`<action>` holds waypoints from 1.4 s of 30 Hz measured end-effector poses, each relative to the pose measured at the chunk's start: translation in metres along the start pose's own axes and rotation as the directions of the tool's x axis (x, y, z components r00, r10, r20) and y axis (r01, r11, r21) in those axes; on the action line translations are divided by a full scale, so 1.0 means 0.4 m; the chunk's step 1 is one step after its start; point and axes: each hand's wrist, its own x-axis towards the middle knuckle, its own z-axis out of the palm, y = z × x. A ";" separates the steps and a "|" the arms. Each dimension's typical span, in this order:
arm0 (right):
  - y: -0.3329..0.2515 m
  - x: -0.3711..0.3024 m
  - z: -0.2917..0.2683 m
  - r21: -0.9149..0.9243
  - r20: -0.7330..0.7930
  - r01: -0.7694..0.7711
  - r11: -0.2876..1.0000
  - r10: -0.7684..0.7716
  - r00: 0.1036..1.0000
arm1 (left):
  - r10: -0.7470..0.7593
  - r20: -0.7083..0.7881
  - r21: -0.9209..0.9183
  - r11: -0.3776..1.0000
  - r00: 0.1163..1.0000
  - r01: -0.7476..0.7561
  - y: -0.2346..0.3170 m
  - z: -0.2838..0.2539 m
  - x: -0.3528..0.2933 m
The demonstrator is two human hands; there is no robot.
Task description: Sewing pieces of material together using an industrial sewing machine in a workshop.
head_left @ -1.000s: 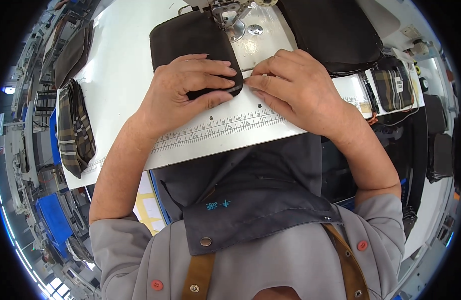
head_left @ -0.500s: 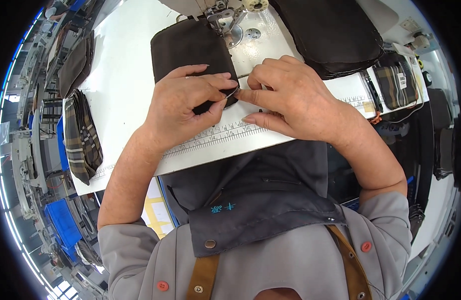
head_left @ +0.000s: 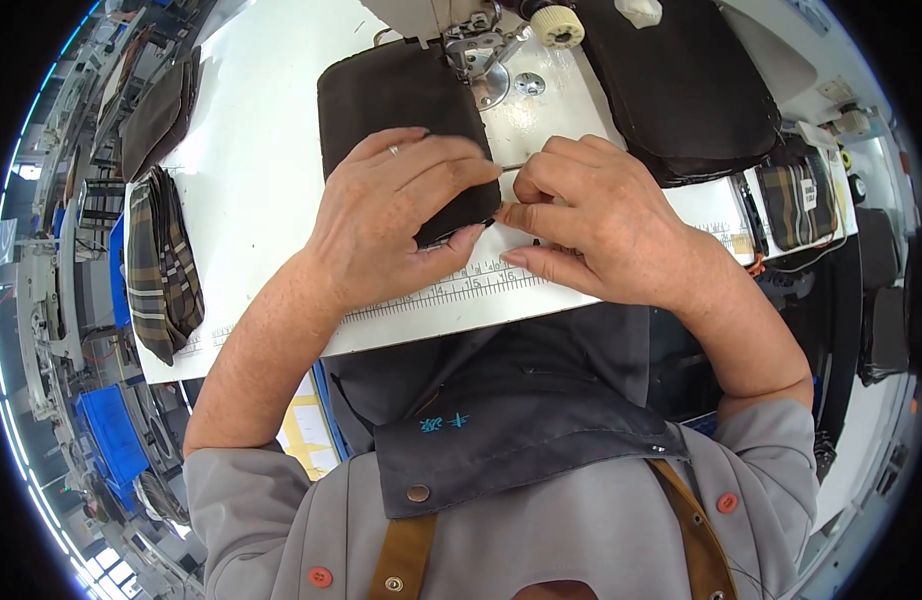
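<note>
A dark brown fabric piece [head_left: 391, 95] with rounded corners lies on the white sewing table, its far right edge by the sewing machine's presser foot [head_left: 471, 62]. My left hand [head_left: 396, 210], with a ring on one finger, rests over the piece's near part. Its fingers stretch to the right, slightly blurred at the tips, and the thumb is at the near edge, apart from them. At the near right corner, my right hand [head_left: 601, 220] touches the fabric with its index fingertip. The right thumb stands apart, above the printed ruler; the other fingers are curled.
A stack of dark fabric pieces [head_left: 681, 90] lies right of the machine, a plaid stack [head_left: 796, 205] beyond it. Another plaid stack [head_left: 164, 270] and dark pieces [head_left: 161, 120] hang at the left table edge. A printed ruler [head_left: 461, 290] runs along the near edge.
My left hand's pinch at the corner has loosened; its fingers have lifted and spread from the thumb. The right index finger stays at the corner. The whole view has shifted slightly.
</note>
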 end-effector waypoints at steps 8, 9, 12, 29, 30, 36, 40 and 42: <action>0.003 0.018 -0.015 0.035 0.085 -0.031 0.999 0.028 0.996 | -0.048 0.064 0.016 0.999 0.997 0.047 -0.021 0.010 -0.018; 0.003 0.024 -0.014 0.021 0.054 -0.008 1.000 0.007 0.999 | -0.043 0.062 0.007 0.999 0.997 0.042 -0.025 0.012 -0.019; 0.008 0.030 -0.015 -0.009 0.045 0.015 1.000 -0.015 0.999 | -0.037 0.051 -0.008 0.999 0.998 0.037 -0.037 0.020 -0.017; 0.072 0.082 -0.006 -0.062 0.036 -0.008 0.998 0.010 0.999 | -0.047 0.009 -0.001 0.999 0.999 0.047 -0.111 0.012 0.039; 0.075 0.082 -0.001 -0.070 0.012 -0.010 0.997 0.011 1.000 | -0.030 0.003 0.045 0.999 1.000 0.030 -0.116 0.010 0.042; 0.073 0.065 0.022 -0.113 -0.049 -0.021 0.993 0.016 0.999 | 0.072 -0.071 0.044 0.997 0.995 -0.069 -0.136 0.015 0.043; 0.069 0.064 0.024 -0.099 -0.057 -0.029 0.995 0.024 0.998 | 0.043 -0.107 0.031 0.999 0.993 -0.040 -0.125 0.023 0.036; 0.068 0.067 0.023 -0.099 -0.062 -0.031 0.995 0.025 0.998 | 0.065 -0.124 0.056 0.997 0.990 -0.059 -0.130 0.025 0.039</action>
